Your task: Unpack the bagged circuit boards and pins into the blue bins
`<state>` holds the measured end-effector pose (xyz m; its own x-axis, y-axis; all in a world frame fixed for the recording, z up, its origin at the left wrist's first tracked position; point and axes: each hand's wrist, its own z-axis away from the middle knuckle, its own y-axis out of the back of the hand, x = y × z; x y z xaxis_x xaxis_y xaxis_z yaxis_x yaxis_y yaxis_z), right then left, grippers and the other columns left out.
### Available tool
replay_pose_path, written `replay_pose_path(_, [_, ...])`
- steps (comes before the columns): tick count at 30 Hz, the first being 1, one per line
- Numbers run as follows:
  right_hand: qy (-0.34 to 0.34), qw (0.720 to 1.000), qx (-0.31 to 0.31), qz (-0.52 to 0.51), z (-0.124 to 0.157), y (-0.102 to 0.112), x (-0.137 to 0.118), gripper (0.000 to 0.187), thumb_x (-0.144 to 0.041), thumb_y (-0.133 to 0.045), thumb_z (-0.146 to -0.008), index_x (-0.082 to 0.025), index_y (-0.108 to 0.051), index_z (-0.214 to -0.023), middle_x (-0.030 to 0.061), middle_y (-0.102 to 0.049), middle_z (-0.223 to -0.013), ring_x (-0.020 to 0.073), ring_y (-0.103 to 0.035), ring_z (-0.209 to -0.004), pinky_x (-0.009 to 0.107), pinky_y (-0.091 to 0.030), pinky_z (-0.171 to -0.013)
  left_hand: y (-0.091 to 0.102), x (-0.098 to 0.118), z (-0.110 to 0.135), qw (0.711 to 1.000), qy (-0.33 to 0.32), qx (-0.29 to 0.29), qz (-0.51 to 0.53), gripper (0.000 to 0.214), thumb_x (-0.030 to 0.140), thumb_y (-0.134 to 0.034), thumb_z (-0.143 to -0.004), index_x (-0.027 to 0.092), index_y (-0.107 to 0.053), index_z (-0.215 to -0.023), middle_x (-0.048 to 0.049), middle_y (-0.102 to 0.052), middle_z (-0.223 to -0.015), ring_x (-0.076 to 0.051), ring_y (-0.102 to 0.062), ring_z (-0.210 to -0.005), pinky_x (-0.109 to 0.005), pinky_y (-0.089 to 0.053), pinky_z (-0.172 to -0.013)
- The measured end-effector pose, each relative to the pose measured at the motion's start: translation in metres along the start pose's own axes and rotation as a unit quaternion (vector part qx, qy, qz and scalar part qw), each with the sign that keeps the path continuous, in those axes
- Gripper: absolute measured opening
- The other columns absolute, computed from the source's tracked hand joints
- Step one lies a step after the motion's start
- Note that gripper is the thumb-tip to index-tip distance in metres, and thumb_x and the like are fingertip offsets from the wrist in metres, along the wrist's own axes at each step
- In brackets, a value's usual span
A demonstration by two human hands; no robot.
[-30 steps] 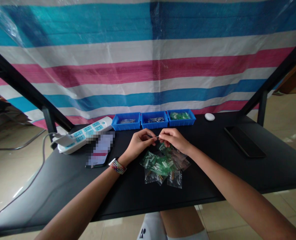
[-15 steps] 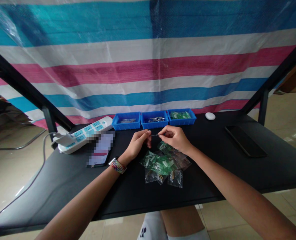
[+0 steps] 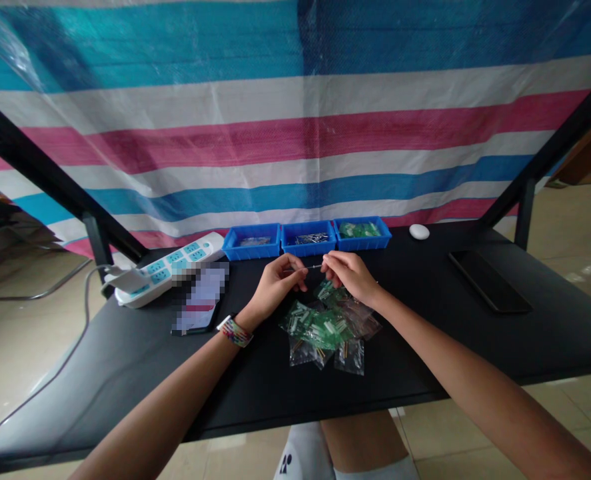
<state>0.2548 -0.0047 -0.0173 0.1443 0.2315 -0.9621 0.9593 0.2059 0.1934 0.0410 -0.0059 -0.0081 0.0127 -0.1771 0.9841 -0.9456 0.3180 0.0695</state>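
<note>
A thin, silvery, pin-like rod (image 3: 316, 266) spans the small gap between my two hands, above the black tabletop (image 3: 400, 373). My left hand (image 3: 278, 281) pinches one end of it between thumb and fingertips. At the other end, the fingers of my right hand (image 3: 351, 276) are closed on the rod. Just below and under my right hand lies a pile of small plastic bags (image 3: 320, 327), some green with pale pieces inside, some clear with gold-coloured pins. The rod's exact kind is too small to make out.
Behind my hands stand three blue trays: the left tray (image 3: 251, 253), the middle tray (image 3: 309, 250) with metal pins, and the right tray (image 3: 364, 243) with green bags. A power strip (image 3: 175, 265) and phone (image 3: 202, 300) lie left; a dark phone (image 3: 490, 281) and white oval case (image 3: 419, 231) lie right.
My right hand has shifted slightly right, and its fingers have turned downward. My left fingers have moved a little right along the rod, which shows lighter between the hands.
</note>
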Motion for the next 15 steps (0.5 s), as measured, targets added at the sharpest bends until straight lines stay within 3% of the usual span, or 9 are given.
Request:
replay_pose_path(5, [0.004,1.0,-0.009,0.007,0.0003,-0.0015,-0.004,0.042,-0.057,-0.059,-0.096,-0.019,-0.064,-0.078,-0.0018,-0.059,-0.064,0.0101,-0.048,-0.046,0.025,-0.035,-0.046,0.0002,0.0003,0.0005,1.0,-0.006,0.007,-0.002,0.029,0.039,-0.078,-0.085,0.017,-0.059,-0.089,0.0017,-0.065,-0.07,-0.011,-0.063,-0.057,-0.023,-0.047,-0.057])
replay_pose_path(15, [-0.009,0.997,-0.01,-0.075,-0.0019,-0.0015,-0.0074,0.028,-0.045,-0.073,-0.085,-0.018,-0.065,-0.082,-0.0008,-0.066,-0.072,0.0091,-0.052,-0.047,0.023,-0.035,-0.045,0.0006,-0.0001,0.0,0.999,-0.001,0.007,0.034,0.035,0.046,-0.077,-0.085,0.019,-0.057,-0.091,0.0024,-0.063,-0.071,-0.012,-0.062,-0.057,-0.023,-0.047,-0.056])
